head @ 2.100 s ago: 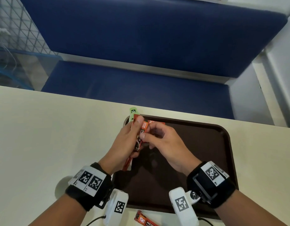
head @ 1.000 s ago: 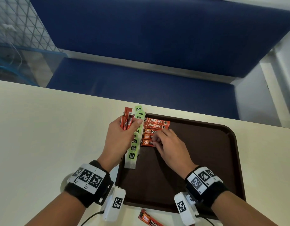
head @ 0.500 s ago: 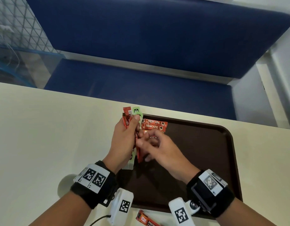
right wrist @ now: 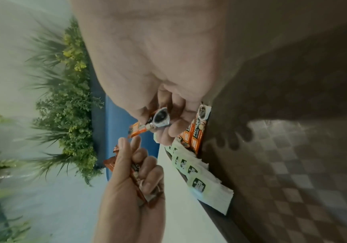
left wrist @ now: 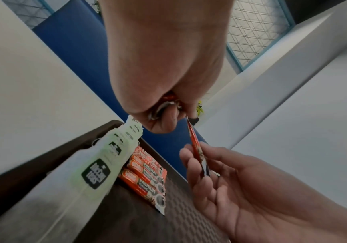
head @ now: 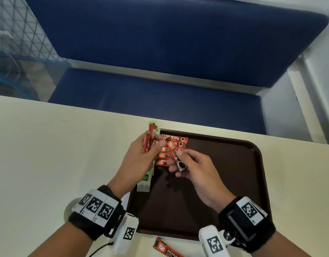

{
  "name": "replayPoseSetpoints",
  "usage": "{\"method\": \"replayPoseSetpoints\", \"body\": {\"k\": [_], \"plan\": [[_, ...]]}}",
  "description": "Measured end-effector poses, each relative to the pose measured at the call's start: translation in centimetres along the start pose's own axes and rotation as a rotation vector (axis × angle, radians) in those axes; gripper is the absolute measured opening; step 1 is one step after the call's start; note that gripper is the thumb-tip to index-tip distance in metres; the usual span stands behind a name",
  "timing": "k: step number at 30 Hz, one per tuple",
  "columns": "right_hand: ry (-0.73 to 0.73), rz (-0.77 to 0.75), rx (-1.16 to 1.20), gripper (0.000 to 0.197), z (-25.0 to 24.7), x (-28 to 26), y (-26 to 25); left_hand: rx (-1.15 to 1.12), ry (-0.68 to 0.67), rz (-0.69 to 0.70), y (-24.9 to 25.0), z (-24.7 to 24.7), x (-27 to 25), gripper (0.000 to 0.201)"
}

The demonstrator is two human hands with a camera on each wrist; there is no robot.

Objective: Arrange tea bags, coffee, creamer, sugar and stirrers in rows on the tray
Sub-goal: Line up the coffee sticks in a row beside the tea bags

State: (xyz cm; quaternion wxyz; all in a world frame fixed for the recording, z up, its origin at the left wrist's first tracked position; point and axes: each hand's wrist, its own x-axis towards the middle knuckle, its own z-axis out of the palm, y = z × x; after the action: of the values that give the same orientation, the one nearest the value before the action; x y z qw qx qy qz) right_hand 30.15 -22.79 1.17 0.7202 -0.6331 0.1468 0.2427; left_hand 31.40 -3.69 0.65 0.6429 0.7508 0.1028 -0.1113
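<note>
Leafy wall only in right-wrist view; right hand pinching coffee stick, left hand gripping sachets.

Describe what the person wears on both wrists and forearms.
The forearms are bare, with no sleeves. Each wrist carries a black band: the left band bears a white strip of three square black-and-white codes, the right band one code. A white camera block with its own code hangs under each wrist; a thin black cable trails from the left one.

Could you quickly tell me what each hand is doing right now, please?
Left hand: grips a bunch of red coffee stick sachets.
Right hand: pinches one orange coffee stick sachet.
</note>
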Motion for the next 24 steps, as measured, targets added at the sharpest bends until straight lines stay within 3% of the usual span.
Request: {"method": "replayPoseSetpoints", "body": {"k": [3, 9, 13, 16, 20, 24], "plan": [[-0.054, 0.031, -0.010, 0.025, -0.1, 0.1, -0.1, 0.053, -0.040, 0.002, 0.2, 0.7, -0.6, 0.027], [-0.049, -0.019, -0.035, 0.018, -0.7, 0.2, 0.2, 0.073, 0.104, -0.038, -0.3, 0.8, -0.5, 0.033], [0.074, -0.167, -0.567, 0.010, -1.6, 0.6, 1.7, 0.074, 0.178, -0.035, -0.7, 0.6, -0.6, 0.028], [0.087, -0.212, -0.898, 0.009, -2.2, 1.1, 3.5, 0.042, 0.230, -0.056, -0.8, 0.1, -0.5, 0.026], [0.100, -0.214, -1.051, 0.015, -2.4, 1.3, 5.3, 0.024, 0.223, -0.048, -0.7, -0.4, -0.5, 0.022], [0.170, -0.324, -1.145, 0.022, -2.0, 1.2, 5.6, 0.020, 0.219, -0.051, -0.7, -0.5, -0.6, 0.023]]}}
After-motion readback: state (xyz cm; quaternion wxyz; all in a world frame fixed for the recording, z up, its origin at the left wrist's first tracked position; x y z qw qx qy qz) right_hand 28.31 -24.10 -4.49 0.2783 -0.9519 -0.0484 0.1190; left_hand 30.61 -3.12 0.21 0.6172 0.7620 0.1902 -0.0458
